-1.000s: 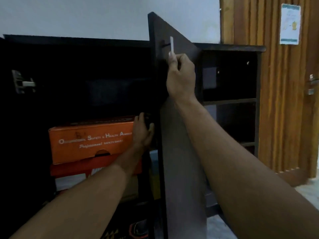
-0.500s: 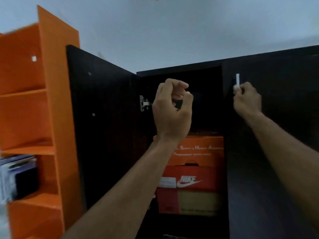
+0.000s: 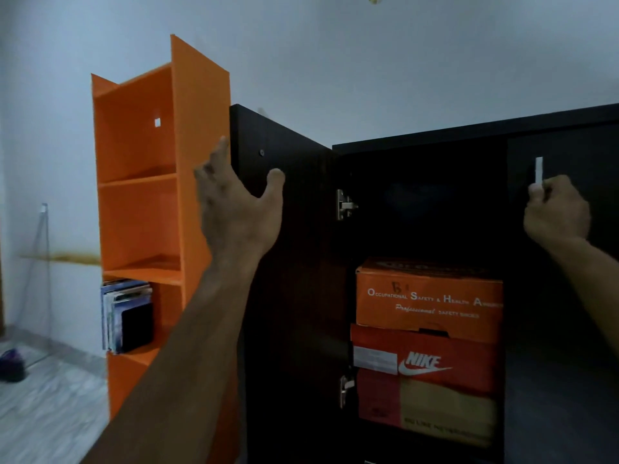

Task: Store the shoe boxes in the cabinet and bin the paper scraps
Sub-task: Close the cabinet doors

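Two shoe boxes are already stacked inside the dark cabinet (image 3: 469, 135): an orange safety-shoe box (image 3: 428, 296) on top of a red Nike box (image 3: 425, 380). Storing looks done; closing the doors seems next, and no paper scraps or bin are visible. The left hand (image 3: 237, 209), fingers spread, reaches for the open left door (image 3: 288, 262). The right hand (image 3: 556, 209) pinches the white handle (image 3: 538, 169) of the right door.

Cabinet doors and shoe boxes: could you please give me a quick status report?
Left hand open at the dark left door's edge. Right hand gripping the white handle of the right door. Orange and red cardboard shoe boxes stacked inside; nothing blocking.
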